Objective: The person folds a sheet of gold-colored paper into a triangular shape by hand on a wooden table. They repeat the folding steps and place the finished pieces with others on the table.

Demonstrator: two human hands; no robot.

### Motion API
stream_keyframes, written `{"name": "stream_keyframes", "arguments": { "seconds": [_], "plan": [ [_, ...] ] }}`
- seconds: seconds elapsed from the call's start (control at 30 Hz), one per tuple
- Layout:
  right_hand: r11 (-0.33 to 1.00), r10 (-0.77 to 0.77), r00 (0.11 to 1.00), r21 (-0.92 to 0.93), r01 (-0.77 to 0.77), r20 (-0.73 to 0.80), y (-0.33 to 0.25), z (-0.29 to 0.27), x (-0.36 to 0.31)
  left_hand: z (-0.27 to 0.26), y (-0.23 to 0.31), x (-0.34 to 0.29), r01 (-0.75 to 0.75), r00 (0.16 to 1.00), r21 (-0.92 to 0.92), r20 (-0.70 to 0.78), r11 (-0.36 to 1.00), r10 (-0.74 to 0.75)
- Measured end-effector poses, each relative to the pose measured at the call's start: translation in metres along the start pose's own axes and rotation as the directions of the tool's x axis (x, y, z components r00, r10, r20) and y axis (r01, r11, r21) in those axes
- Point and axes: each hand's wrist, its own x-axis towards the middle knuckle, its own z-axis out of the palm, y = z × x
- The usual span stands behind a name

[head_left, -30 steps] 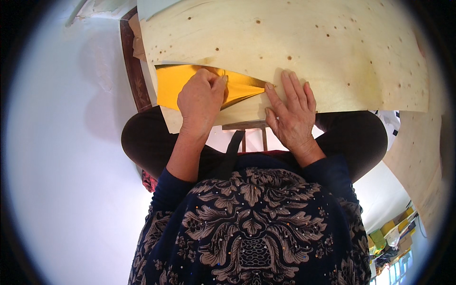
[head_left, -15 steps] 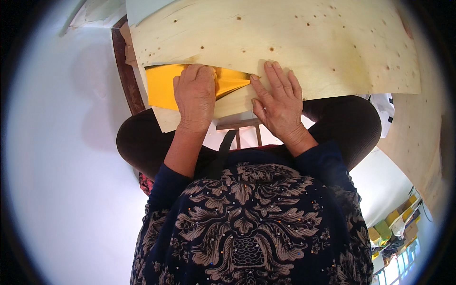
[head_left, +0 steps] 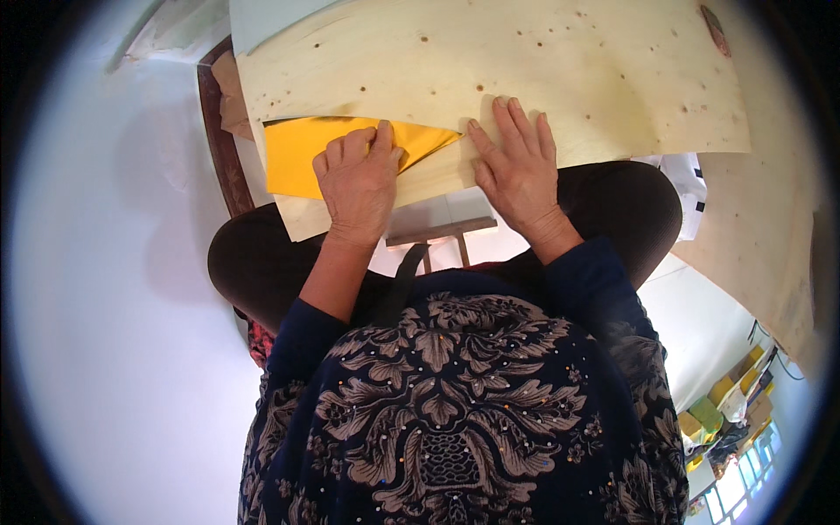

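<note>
1. A sheet of shiny golden-yellow foil paper (head_left: pixel 302 157) lies on a pale plywood board (head_left: pixel 525 79) that rests across the person's lap. The foil is smooth and reflective, with a sharp point towards the right where it has a folded or angled edge.
2. The board is light, matte wood with fine grain and scattered small dark knots; its edges curve in the wide lens.
3. The left hand (head_left: pixel 359 184) lies palm down on the foil's lower right part, fingers loosely curled with the fingertips (head_left: pixel 382 133) pressing at the upper edge of the foil. It grips nothing; it presses flat.
4. The right hand (head_left: pixel 516 166) lies flat on bare wood just to the right of the foil's point, fingers spread and straight, holding nothing.
5. The two hands are apart, with the foil's tip between them.
6. The person wears a dark blue garment (head_left: pixel 455 411) with a pale ornate leaf pattern and small glinting dots, and dark trousers (head_left: pixel 254 262).
7. The left hand hides much of the foil, so its full outline and any folds underneath cannot be made out. A small wooden piece (head_left: pixel 442 234) shows below the board, partly hidden. Yellow and green items (head_left: pixel 726 402) at lower right are too small to identify.
</note>
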Motion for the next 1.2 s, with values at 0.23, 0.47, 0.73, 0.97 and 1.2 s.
{"name": "stream_keyframes", "arguments": {
  "seconds": [0.23, 0.47, 0.73, 0.97, 1.2],
  "plan": [
    [0.758, -0.15, 0.988, 0.646, 0.096, 0.028, -0.052, 0.003, 0.039, 0.005, -0.005, -0.002, -0.057, 0.994, -0.059, -0.097, 0.997, 0.051],
    [0.787, -0.307, 0.949, 0.581, 0.207, 0.078, -0.044, 0.038, 0.048, -0.006, -0.008, -0.009, -0.041, 0.999, -0.134, -0.012, 0.99, 0.04],
    [0.814, -0.321, 0.94, 0.541, 0.212, 0.115, -0.045, 0.038, 0.047, -0.024, -0.005, -0.046, -0.129, 0.988, -0.146, 0.063, 0.981, 0.14],
    [0.817, -0.265, 0.955, 0.557, 0.149, 0.134, -0.046, 0.036, 0.047, -0.012, -0.009, -0.065, -0.138, 0.982, -0.132, 0.113, 0.982, 0.153],
    [0.841, -0.324, 0.943, 0.48, 0.251, 0.074, -0.046, 0.04, 0.046, -0.014, -0.017, -0.08, -0.094, 0.972, -0.11, 0.205, 0.989, 0.116]
  ]
}}
